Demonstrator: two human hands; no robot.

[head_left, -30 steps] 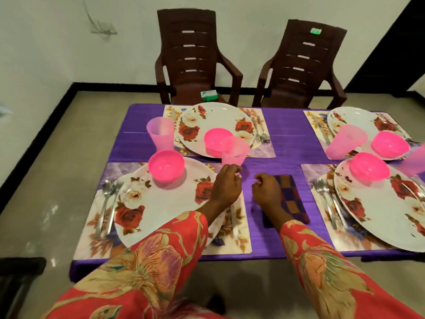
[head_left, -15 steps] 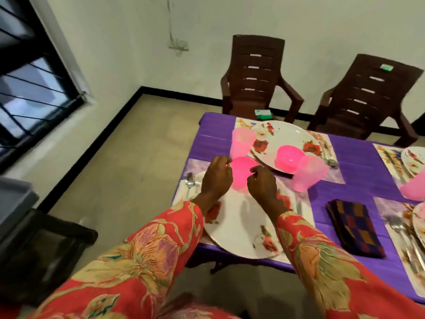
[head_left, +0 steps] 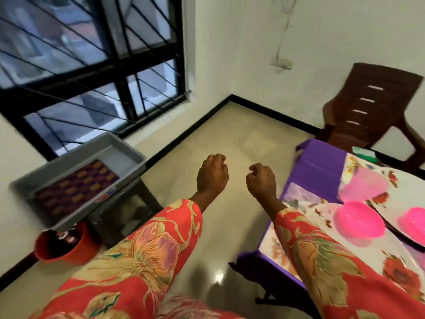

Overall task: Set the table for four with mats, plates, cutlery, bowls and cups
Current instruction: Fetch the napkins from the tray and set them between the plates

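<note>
Bowls (head_left: 360, 221) are now left on the surface (head_left: 322, 162); both hands (head_left: 212, 174), loosely curled and empty, are turned toward the tray (head_left: 128, 153).

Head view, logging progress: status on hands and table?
Left hand and right hand loosely curled, holding nothing, over bare floor. Table at right, pink bowl on plate. Grey tray at left holds patterned cloth.
</note>
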